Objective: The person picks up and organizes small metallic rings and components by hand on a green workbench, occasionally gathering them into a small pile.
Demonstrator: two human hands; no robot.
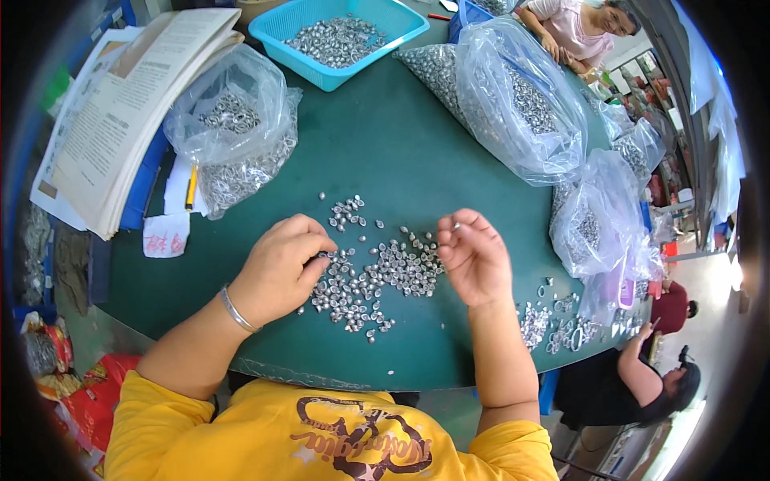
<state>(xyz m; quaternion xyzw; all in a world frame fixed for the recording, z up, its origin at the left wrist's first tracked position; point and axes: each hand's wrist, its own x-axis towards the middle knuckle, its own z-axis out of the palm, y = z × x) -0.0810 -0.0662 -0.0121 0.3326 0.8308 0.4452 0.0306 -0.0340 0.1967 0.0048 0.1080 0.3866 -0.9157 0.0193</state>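
Observation:
A loose pile of small silver metal pieces (405, 270), rounded and cup-like, lies on the green table between my hands. My left hand (281, 260), with a bangle on its wrist, rests at the pile's left side. Its fingers are curled together with the thumb, and something dark shows between the tips, too small to name. Over the pile's right edge my right hand (480, 260) is raised, palm partly up. A small silver metal piece (456, 227) is pinched between its thumb and fingers.
Clear bags of metal parts (249, 160) stand at left and right, below a blue basket (329, 78) of similar pieces. Ring-like parts (565, 333) lie near the table's right edge. Papers (120, 120) stack at far left. Other people sit at the far right and right.

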